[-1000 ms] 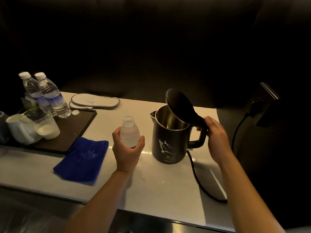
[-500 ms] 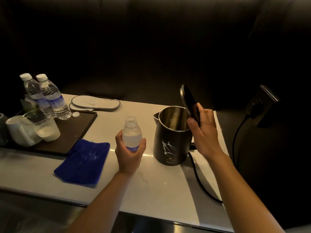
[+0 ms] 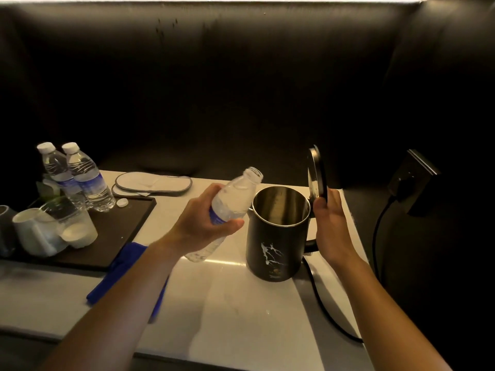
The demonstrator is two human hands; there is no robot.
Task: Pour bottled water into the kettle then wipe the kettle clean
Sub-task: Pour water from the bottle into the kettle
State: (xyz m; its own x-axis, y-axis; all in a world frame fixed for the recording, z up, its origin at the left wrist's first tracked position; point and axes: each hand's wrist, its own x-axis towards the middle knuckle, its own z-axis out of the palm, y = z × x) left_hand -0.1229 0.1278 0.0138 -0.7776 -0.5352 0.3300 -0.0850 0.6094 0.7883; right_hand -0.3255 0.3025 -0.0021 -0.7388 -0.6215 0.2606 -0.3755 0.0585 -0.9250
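Water has not yet reached the kettle point(image 3: 278, 236). An uncapped bottle point(image 3: 227, 207) is gripped around its middle by the left hand point(image 3: 203, 223), tilted so that its mouth sits just beside the kettle's open rim, above and ahead of the grip. The lid point(image 3: 317, 172) is held upright by the right hand point(image 3: 330, 220), its fingers closed on the lower edge, directly above the handle. The bottle looks thin-walled and soft, so a hard squeeze is likely to spurt water; a light hold at the labelled waist is judged best. The kettle seems rigid and will grow heavier once filled. A blue cloth point(image 3: 117, 274) lies beneath the left forearm, ready for wiping.
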